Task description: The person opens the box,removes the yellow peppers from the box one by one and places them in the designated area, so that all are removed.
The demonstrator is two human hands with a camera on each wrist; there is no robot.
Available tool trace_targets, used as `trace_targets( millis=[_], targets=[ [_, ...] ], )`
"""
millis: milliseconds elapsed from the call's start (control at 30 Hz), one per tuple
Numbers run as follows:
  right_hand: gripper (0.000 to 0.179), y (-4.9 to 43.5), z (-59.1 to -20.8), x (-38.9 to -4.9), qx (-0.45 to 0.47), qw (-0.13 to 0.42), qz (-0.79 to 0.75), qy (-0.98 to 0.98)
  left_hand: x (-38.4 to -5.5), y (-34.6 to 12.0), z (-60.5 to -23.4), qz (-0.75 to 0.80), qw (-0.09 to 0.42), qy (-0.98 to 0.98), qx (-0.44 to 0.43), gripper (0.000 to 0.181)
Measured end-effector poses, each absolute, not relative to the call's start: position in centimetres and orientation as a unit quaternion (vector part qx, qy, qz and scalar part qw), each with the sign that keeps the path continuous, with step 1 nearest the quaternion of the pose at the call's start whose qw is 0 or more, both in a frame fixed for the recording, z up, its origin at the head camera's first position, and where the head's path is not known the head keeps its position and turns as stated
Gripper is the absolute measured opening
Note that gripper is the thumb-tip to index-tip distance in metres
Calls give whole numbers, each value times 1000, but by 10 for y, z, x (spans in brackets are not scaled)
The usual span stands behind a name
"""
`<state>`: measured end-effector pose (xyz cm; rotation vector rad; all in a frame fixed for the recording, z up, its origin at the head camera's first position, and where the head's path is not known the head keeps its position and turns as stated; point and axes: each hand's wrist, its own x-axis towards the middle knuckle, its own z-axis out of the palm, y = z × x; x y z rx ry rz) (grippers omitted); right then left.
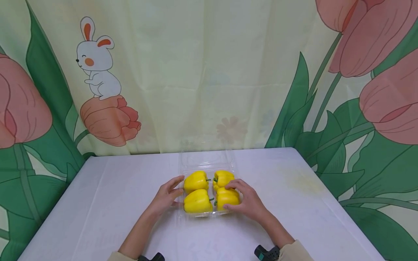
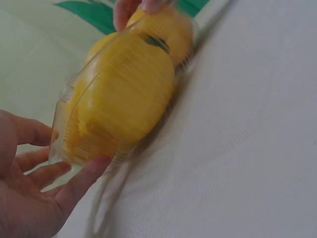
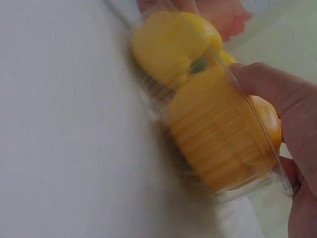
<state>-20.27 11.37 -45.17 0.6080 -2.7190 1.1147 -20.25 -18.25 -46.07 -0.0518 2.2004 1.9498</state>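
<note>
Several yellow bell peppers (image 1: 197, 201) lie in two columns inside a clear plastic clamshell box (image 1: 204, 214), their green stems facing inward. My right hand (image 1: 245, 201) holds the front right yellow bell pepper (image 1: 227, 198), thumb at its near side and fingers over its far side. In the right wrist view, the thumb reaches over the box's rim onto that pepper. My left hand (image 1: 166, 197) is at the box's left side with spread, relaxed fingers. The left wrist view shows its thumb against the outer wall, beside a pepper (image 2: 124, 89) inside.
The box's clear lid (image 1: 207, 157) stands raised behind the peppers, near the back edge of the white-covered table (image 1: 124, 188). A curtain (image 1: 183, 72) printed with tulips and a rabbit hangs behind the table.
</note>
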Motion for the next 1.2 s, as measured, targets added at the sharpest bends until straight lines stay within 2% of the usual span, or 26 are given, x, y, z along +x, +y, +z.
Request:
trace_targets(
  millis=[533,1200],
  targets=[
    [64,107,-438,-200,169,13,243,-955,-205,-183,-465,647,113,754,-20,57],
    [57,111,-448,-197,187,66,348,-917,-199,-183,-460,657,115,745,-4,52]
  ],
)
